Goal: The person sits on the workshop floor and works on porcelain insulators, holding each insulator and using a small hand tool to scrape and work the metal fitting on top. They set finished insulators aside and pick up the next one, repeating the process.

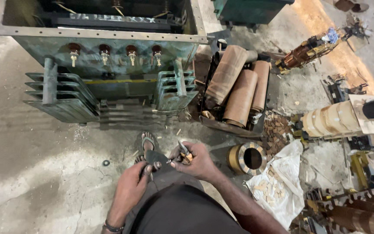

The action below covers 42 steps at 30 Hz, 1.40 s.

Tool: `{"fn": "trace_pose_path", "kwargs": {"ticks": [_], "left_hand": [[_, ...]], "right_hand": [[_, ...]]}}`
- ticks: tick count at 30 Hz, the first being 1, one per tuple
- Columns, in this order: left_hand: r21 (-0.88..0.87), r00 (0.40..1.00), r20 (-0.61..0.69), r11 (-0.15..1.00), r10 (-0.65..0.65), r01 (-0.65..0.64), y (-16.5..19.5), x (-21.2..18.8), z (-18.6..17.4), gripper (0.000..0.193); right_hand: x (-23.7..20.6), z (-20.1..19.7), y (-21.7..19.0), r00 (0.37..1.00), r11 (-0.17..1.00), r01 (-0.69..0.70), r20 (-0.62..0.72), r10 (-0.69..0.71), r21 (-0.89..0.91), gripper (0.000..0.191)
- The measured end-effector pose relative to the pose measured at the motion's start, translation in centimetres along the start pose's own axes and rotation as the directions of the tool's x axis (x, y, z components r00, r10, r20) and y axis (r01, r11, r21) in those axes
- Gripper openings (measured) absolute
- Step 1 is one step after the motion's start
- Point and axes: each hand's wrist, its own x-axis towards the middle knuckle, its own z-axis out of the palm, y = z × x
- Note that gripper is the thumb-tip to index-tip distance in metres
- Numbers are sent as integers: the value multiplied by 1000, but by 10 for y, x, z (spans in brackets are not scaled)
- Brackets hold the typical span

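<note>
Dark trousers (174, 212) cover the person's lap, close to the camera. Both hands meet above one knee. Left hand (133, 186) pinches a small dark flat piece (154, 157). Right hand (198, 161) is curled tight around small pliers with orange handles (185, 151), touching that piece. Beyond, a big green metal tank (104, 56) stands on the grey floor (35, 173).

To your right, beside your knee, a crumpled white sack (282, 177) lies open on the floor, pale chips spilling across it. You have no labels, signs or screens in view.
</note>
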Motion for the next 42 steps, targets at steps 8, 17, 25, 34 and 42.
{"fn": "trace_pose_path", "kwargs": {"ticks": [8,17,25,34,42], "left_hand": [[-667,991,60,734,-124,132,5,2,23,41],[-740,997,33,669,-65,68,-4,2,35,17],[-777,982,-41,623,-186,86,-6,-3,46,11],[-618,894,-329,785,-304,39,5,-7,33,17],[-468,877,-313,863,-365,192,8,-16,20,30]], "right_hand": [[0,25,11,999,944,-46,14,44,327,27],[-2,28,4,998,939,-63,0,67,339,23],[-1,33,4,994,946,91,-87,-67,311,24],[-2,34,2,982,961,172,-113,-150,217,19],[5,39,4,999,972,27,-41,-18,234,19]]}}
